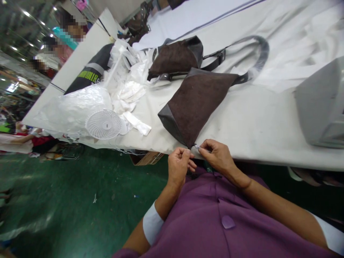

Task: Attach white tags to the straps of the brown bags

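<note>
A dark brown suede bag (200, 98) with black leather corners lies on the cloth-covered table (258, 122), one corner pointing at the near edge. At that corner my right hand (216, 156) pinches a small, pale, shiny piece, too small to name. My left hand (180, 165) is just left of the corner, thumb and fingers closed together; whatever they hold is hidden. A second brown bag (174, 57) lies behind the first, close to it. The strap (262, 53) of the nearer bag curves to the back right, partly wrapped in clear plastic.
A white round fan (104, 124) lies at the left near edge, beside crumpled plastic (72, 107) and white paper. A black bag with green lettering (88, 73) is behind. A grey box-like object (319, 107) stands right. Below the table is a cardboard box (147, 158). People are far left.
</note>
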